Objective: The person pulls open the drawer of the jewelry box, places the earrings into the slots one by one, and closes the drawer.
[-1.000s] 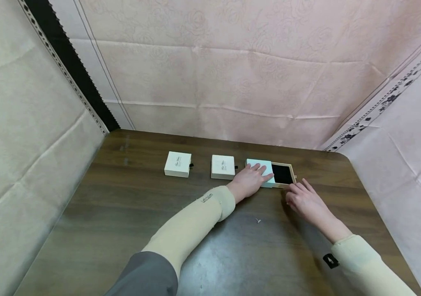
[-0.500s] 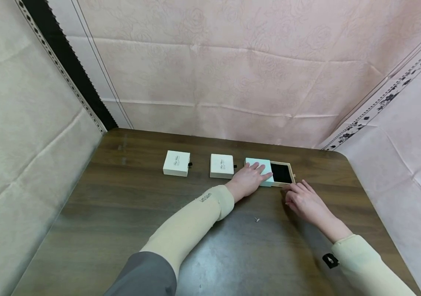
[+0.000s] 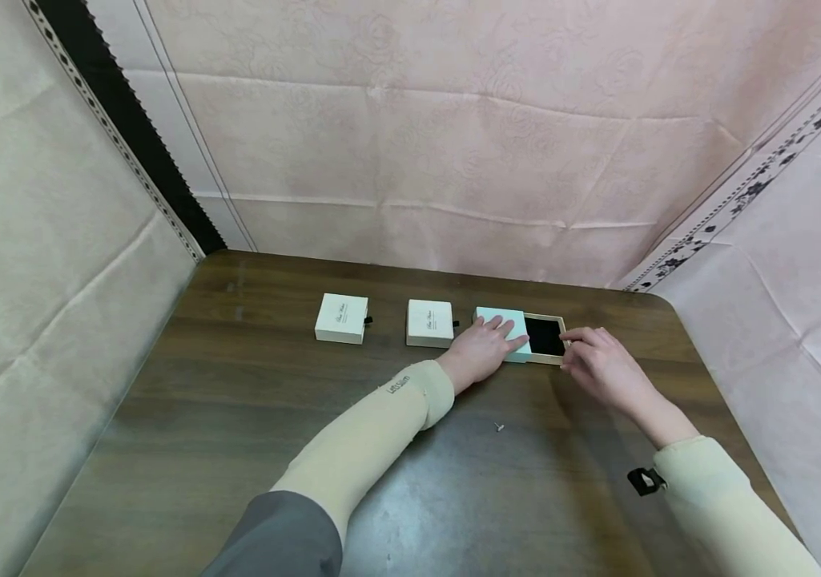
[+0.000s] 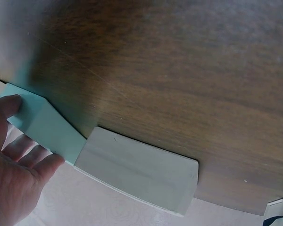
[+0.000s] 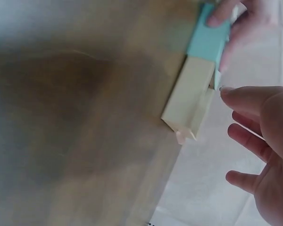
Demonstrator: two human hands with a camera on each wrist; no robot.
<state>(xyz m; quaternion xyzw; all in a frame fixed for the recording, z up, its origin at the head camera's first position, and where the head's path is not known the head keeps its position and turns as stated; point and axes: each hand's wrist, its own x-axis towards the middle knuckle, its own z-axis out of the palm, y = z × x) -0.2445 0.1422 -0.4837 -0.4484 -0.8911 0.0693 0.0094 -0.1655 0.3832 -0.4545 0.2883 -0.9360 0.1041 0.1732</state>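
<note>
A light blue slide-out box (image 3: pixel 502 316) lies at the back right of the table, its cream drawer (image 5: pixel 187 92) with black lining pulled out to the right. My left hand (image 3: pixel 480 349) rests on the blue sleeve, fingers spread over its top and thumb (image 4: pixel 10 104) against its front side. At the drawer's right end is my right hand (image 3: pixel 606 370), thumb and index together. A tiny shiny thing (image 5: pixel 220 88) shows at those fingertips, too small to identify. Another small silvery thing (image 3: pixel 500 427) lies on the table in front.
Two white boxes stand to the left, a middle one (image 3: pixel 429 323) and a far-left one (image 3: pixel 341 318), each with a black tab on its right side. Behind the wooden table (image 3: pixel 259 417) hangs pale cloth (image 3: pixel 417 160), with more cloth at both sides.
My right hand has moved from the drawer's front right corner up to its right end, over the edge. The left hand and the box have stayed put.
</note>
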